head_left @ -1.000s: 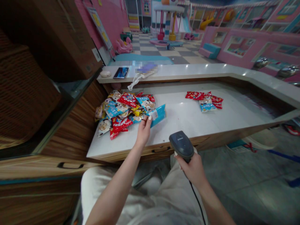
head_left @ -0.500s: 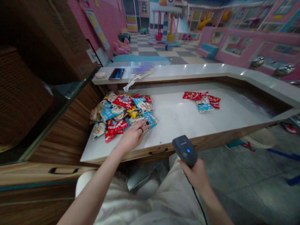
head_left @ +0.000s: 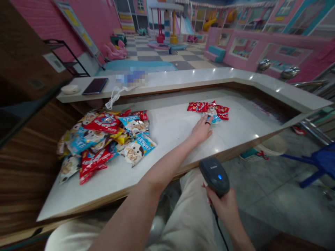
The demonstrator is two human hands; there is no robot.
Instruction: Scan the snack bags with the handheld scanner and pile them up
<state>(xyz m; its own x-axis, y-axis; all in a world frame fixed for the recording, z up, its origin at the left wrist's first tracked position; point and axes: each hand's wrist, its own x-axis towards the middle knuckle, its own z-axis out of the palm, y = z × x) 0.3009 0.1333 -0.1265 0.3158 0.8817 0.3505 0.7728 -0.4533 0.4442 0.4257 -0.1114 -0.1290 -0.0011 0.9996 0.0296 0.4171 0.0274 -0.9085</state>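
Observation:
My left hand (head_left: 201,130) rests on the white tabletop (head_left: 167,130), fingers apart, its fingertips against a small heap of red and blue snack packets (head_left: 208,111). A large heap of similar packets (head_left: 102,141) lies to the left of it, out of reach of my fingers. My right hand (head_left: 221,205) sits below the table's front edge, shut on a black corded handheld barcode scanner (head_left: 214,176). The scanner shows a small blue light.
A raised white counter (head_left: 183,78) runs behind and to the right of the tabletop. On it lie a phone (head_left: 95,86), a round white object (head_left: 70,89) and a blurred item (head_left: 131,78) with a white cable (head_left: 115,98). A wooden cabinet (head_left: 18,174) stands at left.
My left hand has moved right, from the large heap to the small one, and no longer holds the blue packet. The view has swung left. The scanner stays in my right hand.

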